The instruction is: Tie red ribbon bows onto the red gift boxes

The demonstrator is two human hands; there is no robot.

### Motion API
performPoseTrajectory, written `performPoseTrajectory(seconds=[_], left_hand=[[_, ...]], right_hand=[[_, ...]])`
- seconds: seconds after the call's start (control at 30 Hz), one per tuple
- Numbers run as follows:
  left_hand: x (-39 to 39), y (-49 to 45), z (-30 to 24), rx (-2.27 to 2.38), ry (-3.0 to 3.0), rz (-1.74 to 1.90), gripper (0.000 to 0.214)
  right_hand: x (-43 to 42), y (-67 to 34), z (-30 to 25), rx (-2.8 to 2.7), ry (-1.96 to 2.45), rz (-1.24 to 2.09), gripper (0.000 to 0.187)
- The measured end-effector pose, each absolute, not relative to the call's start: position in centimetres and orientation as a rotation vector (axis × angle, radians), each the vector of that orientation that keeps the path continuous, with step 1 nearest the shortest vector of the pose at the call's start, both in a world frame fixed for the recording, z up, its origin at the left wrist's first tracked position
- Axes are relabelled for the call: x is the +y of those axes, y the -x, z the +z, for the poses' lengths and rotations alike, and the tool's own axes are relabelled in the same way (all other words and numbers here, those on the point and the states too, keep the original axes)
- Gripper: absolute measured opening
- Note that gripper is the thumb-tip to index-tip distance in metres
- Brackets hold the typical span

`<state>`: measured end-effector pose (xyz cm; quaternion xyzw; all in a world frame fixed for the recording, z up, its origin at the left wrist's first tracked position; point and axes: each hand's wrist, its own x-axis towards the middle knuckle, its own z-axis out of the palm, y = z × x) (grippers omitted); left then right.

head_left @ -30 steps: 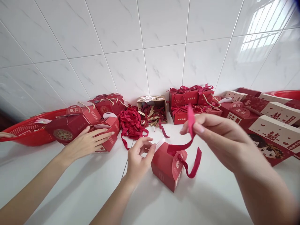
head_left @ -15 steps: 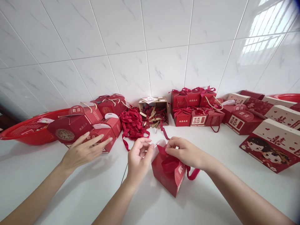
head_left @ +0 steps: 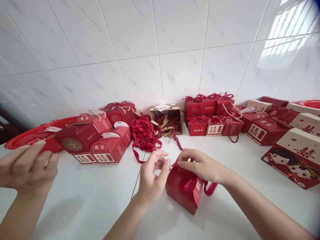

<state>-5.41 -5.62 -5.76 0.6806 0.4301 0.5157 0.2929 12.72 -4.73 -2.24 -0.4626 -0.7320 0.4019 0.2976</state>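
Observation:
Below the centre of the head view, a red gift box (head_left: 180, 192) stands on the white tabletop, turned at an angle. Red ribbon (head_left: 210, 189) loops over its front and hangs off its right side. My right hand (head_left: 200, 164) pinches the ribbon at the top of the box, its fingertips partly hidden. At the box's left upper edge is my left hand (head_left: 150, 176), fingers curled but apart from the thumb, with nothing visible between them. Another person's hand (head_left: 30, 168), blurred, is raised at the far left, away from the box.
Red gift boxes (head_left: 111, 150) are stacked at left beside a red plastic basket (head_left: 15, 141). A ribbon heap (head_left: 142, 131) and an open carton (head_left: 181, 125) of ribbon strips are by the wall. Ribboned boxes (head_left: 210, 108) and larger printed boxes (head_left: 295, 163) stand at right.
The other person's hand has drawn left, away from the left stack of boxes. My right hand's hold on the ribbon is kept; the view has shifted slightly.

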Motion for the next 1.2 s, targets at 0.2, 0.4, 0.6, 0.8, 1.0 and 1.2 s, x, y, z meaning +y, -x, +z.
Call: performPoseTrajectory(seconds=[0.2,0.4,0.6,0.8,1.0,1.2], left_hand=[[-4.8,5.5,-4.9,1.045,-1.628,1.047,0.025],[-4.3,5.2,-5.0,1.067,-1.641,0.966,0.022],[-2.0,8.3,-6.3,1.679,-1.924,0.924,0.015],[-1.4,8.3,-7.2,1.580,-1.904,1.132,0.016],[-4.8,5.7,-5.8,1.144,-1.746,0.778,0.025],[-9.2,7.8,-5.3,1.150,-1.763,0.623,0.035]], right_hand=[[-4.6,-12.9,-2.6,-2.008,1.198,1.048,0.018],[-4.5,-12.8,-2.7,-2.055,1.197,0.945,0.019],[-5.4,-14.4,-0.9,-1.988,1.383,0.754,0.036],[-8.5,-17.4,-1.3,-1.990,1.859,0.433,0.050],[-10.2,-16.5,-5.0,-1.982,1.713,0.779,0.051],[-10.2,-16.0,-6.7,-1.931,1.273,1.237,0.054]])
